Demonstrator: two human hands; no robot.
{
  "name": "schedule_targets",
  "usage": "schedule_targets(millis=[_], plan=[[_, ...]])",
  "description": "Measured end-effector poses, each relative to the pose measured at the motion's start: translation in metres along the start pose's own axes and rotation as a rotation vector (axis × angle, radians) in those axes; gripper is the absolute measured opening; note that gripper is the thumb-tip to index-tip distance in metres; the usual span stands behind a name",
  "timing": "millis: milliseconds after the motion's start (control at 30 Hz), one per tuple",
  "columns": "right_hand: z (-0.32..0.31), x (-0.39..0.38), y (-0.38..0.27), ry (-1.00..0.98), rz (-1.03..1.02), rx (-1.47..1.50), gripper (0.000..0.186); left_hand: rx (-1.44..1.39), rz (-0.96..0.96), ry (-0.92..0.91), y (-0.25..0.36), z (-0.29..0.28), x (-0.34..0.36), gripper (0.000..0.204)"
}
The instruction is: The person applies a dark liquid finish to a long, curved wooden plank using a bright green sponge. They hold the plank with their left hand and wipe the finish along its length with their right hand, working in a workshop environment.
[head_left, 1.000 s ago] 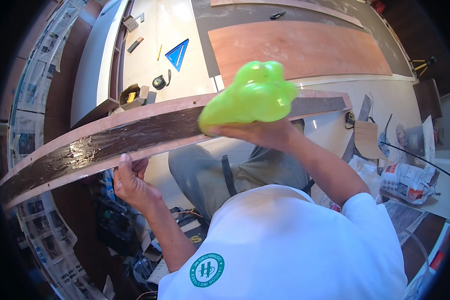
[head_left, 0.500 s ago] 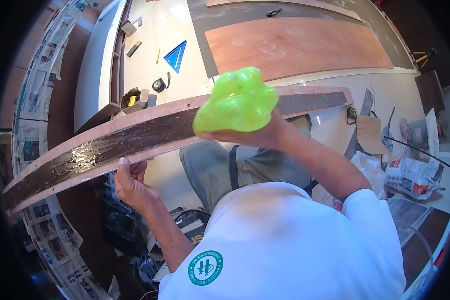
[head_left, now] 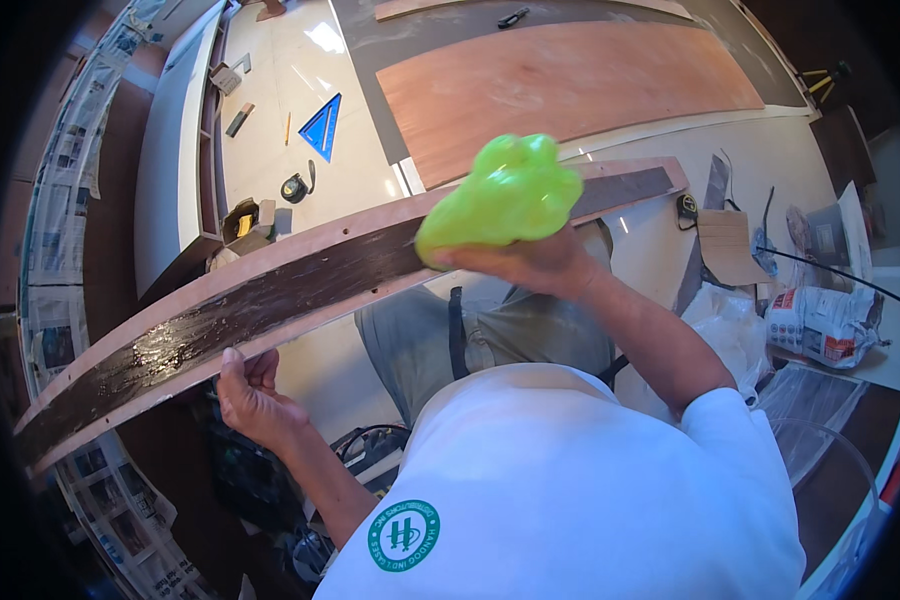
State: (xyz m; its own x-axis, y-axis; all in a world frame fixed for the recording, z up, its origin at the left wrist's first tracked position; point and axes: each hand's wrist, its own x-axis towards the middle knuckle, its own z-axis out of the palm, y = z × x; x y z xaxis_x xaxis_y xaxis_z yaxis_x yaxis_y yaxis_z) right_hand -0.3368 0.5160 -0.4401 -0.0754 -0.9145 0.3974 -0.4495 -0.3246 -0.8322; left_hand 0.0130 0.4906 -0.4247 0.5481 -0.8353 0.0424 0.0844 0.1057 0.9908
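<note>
A long curved wooden board lies across in front of me, its pale rim framing a dark brown strip with a wet, glossy patch toward the left. At its near edge, my left hand pinches the rim between thumb and fingers. My right hand grips a bright green plastic bottle with a lobed base. The bottle is tilted over the strip, base up to the right and lower end to the left. Whether that end touches the strip, I cannot tell.
Beyond the board lie a blue triangular square, a tape measure, a pencil and a small open box. A large flat wooden panel is at the back. Plastic bags crowd the right side.
My right hand and the bottle have shifted a little to the right along the board. My left hand still pinches the near rim. The whole view has shifted slightly.
</note>
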Motion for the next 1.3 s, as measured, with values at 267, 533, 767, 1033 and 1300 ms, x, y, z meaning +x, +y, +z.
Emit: schedule_targets(millis=[267,533,767,1033,1300], plan=[[-0.076,-0.033,0.053,0.212,0.38,-0.048,0.044,-0.06,0.024,-0.028,-0.006,-0.003,0.001,0.028],[-0.025,-0.017,0.012,0.154,0.171,-0.063,0.045,-0.037,0.034,0.01,-0.004,0.0,0.0,0.021],[-0.062,-0.048,0.056,0.286,0.479,0.135,0.047,-0.113,0.019,-0.009,-0.007,0.004,-0.001,0.021],[-0.057,-0.027,0.028,0.189,0.388,0.006,0.04,-0.092,0.014,-0.011,-0.013,-0.01,0.006,0.025],[0.012,0.005,-0.025,0.112,0.068,0.126,0.032,-0.064,0.021,0.033,-0.009,-0.004,0.002,0.022]])
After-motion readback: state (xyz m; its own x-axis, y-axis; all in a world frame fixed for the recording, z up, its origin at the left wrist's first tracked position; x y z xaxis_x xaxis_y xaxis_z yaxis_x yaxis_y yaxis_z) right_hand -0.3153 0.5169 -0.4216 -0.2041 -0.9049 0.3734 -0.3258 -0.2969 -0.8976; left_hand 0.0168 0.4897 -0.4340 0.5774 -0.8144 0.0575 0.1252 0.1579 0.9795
